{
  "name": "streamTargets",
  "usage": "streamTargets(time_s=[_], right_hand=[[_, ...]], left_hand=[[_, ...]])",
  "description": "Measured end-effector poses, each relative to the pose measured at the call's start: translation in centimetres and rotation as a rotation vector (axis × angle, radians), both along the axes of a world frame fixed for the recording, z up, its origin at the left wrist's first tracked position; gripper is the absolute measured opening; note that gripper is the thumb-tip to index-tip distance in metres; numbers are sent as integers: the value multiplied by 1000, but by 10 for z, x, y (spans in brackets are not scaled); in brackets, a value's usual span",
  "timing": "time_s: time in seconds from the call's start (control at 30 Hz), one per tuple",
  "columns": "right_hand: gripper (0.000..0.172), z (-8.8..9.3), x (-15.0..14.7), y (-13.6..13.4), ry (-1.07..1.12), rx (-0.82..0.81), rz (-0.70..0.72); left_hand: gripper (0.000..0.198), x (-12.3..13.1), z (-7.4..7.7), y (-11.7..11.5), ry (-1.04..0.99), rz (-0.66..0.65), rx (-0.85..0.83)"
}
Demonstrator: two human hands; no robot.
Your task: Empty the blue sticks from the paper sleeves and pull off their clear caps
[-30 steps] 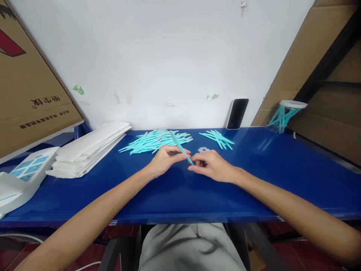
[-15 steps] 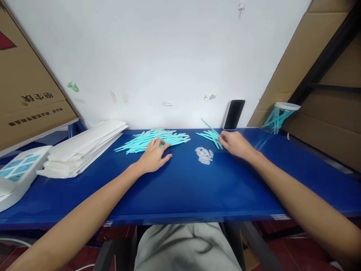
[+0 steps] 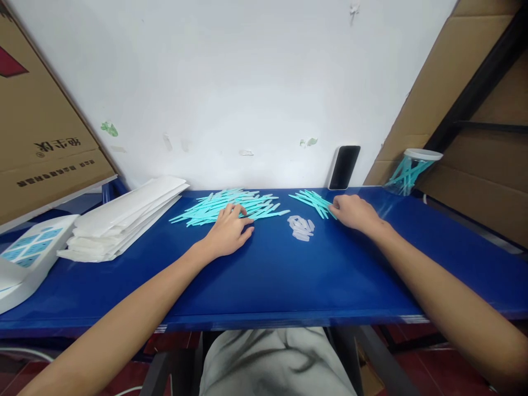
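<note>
A large heap of turquoise plastic sticks [image 3: 225, 204] lies at the back middle of the blue table [image 3: 264, 275]. My left hand [image 3: 227, 231] rests at the heap's front edge, its fingertips pinching one stick that points right. A smaller pile of turquoise sticks [image 3: 313, 200] lies further right. My right hand [image 3: 353, 212] lies against that pile's right end, fingers curled onto the sticks. Between my hands sits a little cluster of clear plastic caps [image 3: 301, 226].
A stack of white sleeves [image 3: 124, 216] lies at the left, with a white box [image 3: 28, 258] beside it. A black phone [image 3: 344, 167] leans on the wall. A clear jar of turquoise sticks [image 3: 412, 170] stands at the right. Cardboard flanks both sides.
My hands held one stick together at the table's middle. They parted: the right hand laid the stick on the smaller pile, the left went to the large heap and pinched a stick.
</note>
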State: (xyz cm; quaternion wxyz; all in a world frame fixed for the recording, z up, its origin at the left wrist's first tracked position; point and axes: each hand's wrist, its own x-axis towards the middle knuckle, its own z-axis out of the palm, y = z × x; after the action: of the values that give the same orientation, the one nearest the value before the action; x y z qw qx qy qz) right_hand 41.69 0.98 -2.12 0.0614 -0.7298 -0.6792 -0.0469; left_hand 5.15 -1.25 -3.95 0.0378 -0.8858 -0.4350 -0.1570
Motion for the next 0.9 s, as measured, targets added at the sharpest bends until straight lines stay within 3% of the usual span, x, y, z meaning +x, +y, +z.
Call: streamTargets(time_s=[0.3,0.43,0.9], right_hand=[[43,8,-10,-7,5,1,-36],[39,8,-17,-11,11,32,8],[23,-7,-55,-26,273,101,502]], left_hand=[[38,7,9,-4,8,-61,-51],[32,7,8,-2,1,-46,-40],[36,5,0,2,-21,-36,-49]])
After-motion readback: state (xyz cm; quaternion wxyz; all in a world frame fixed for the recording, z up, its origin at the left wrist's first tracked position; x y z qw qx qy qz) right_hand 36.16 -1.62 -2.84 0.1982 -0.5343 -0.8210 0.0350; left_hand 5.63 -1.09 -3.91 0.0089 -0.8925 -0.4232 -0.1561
